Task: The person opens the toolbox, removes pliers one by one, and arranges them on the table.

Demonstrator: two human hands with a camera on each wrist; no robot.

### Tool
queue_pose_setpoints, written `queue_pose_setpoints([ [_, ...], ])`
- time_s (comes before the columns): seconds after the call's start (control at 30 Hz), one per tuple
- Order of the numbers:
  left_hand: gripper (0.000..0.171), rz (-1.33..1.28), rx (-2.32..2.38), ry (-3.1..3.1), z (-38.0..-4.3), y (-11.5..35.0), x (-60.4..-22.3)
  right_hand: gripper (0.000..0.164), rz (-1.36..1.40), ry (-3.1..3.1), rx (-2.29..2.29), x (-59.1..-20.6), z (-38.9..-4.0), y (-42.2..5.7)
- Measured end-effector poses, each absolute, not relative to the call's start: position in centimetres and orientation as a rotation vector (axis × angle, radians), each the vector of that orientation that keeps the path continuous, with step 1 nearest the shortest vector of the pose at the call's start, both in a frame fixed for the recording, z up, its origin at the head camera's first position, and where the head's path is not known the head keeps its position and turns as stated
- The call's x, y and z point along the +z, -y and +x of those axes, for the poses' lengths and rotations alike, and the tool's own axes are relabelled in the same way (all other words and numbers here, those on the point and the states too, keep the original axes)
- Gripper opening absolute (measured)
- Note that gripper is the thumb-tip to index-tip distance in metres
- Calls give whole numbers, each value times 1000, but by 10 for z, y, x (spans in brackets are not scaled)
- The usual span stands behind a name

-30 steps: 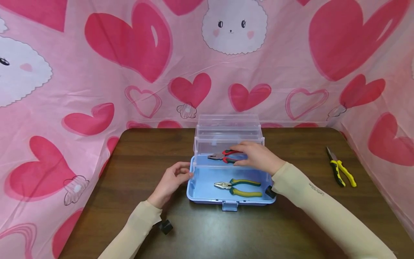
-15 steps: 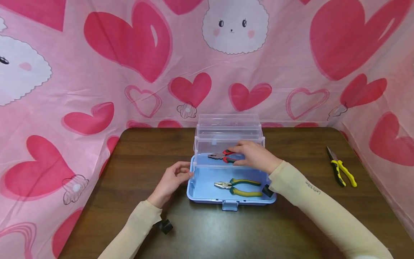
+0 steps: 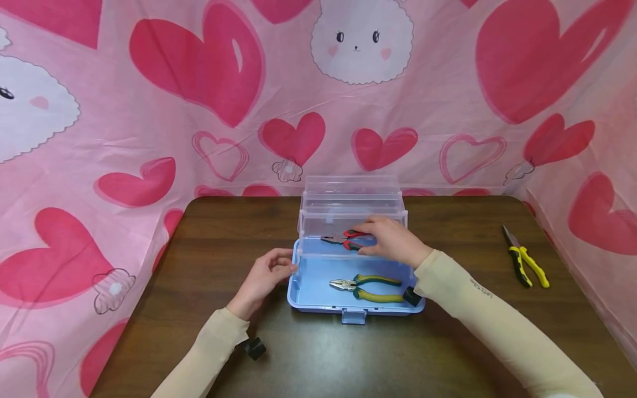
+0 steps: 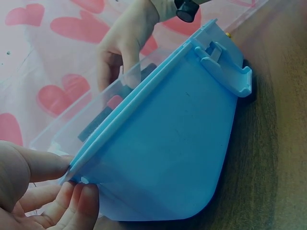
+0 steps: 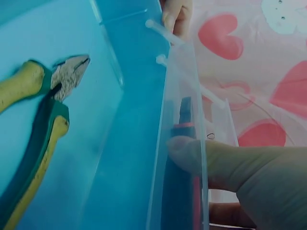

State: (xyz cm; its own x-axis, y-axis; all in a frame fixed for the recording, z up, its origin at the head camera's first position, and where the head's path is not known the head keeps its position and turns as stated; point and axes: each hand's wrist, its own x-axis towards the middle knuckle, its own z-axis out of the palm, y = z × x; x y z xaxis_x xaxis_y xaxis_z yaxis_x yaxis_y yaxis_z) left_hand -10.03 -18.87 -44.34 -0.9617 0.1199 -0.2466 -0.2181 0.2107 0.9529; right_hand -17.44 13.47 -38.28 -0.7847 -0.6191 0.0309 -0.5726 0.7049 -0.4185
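Observation:
A blue toolbox (image 3: pixel 316 287) stands on the table, its clear lid and stacked trays folded up at the back. Red-and-black pliers (image 3: pixel 344 239) lie in the lowest clear tray (image 5: pixel 164 134), heads pointing left. My right hand (image 3: pixel 396 241) holds them by the handles, the thumb inside the tray wall in the right wrist view. On the box floor, nearer the front, are green-and-yellow pliers (image 3: pixel 350 284). My left hand (image 3: pixel 264 279) pinches the box's left rim, thumb on top and fingers beneath in the left wrist view.
Yellow-and-black long-nose pliers (image 3: pixel 516 251) lie far to the right on the brown wooden table (image 3: pixel 239 232). The box's latch (image 3: pixel 354 317) hangs down at the front. A pink heart-patterned cloth (image 3: pixel 288 66) closes off the back and sides.
My right hand has moved slightly left, and the head of the red-and-black pliers has shifted and tipped a little. The left hand and the toolbox stay put.

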Motion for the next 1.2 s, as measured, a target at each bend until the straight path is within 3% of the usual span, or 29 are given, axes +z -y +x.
queue_pose_setpoints([
  [1.2, 45, -69, 1809, -2209, -101, 190, -443, 62, -707, -2797, -881, -372, -159, -141],
])
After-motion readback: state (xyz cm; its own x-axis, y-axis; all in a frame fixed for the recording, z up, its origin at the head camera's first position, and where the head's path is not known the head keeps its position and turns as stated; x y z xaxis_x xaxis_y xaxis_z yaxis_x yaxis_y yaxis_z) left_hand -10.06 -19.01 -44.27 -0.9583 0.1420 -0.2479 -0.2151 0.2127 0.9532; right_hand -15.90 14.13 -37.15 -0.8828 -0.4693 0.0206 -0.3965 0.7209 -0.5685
